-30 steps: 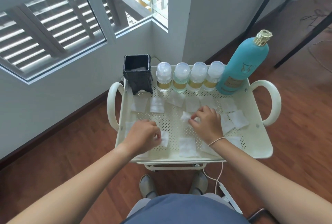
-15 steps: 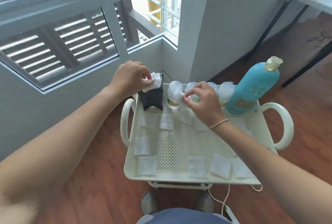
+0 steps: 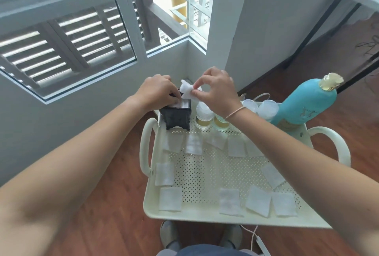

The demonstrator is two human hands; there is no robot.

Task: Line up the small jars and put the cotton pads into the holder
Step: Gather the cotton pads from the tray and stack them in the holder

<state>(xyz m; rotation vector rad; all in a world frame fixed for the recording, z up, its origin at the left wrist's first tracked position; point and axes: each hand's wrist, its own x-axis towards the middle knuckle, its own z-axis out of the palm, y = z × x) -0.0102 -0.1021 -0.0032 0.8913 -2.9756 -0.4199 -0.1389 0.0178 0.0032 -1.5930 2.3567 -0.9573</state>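
Left hand pressing a white pad into black holder, fingers curled, right hand pinching cotton pad above it, on cream cart tray

Pale grey walls meet in a corner at upper centre. A louvred window fills the upper left, daylight striping its slats — a narrower pane beside it glows brighter. Reddish wood-plank floor runs across the lower frame; dark desk legs slant at upper right.
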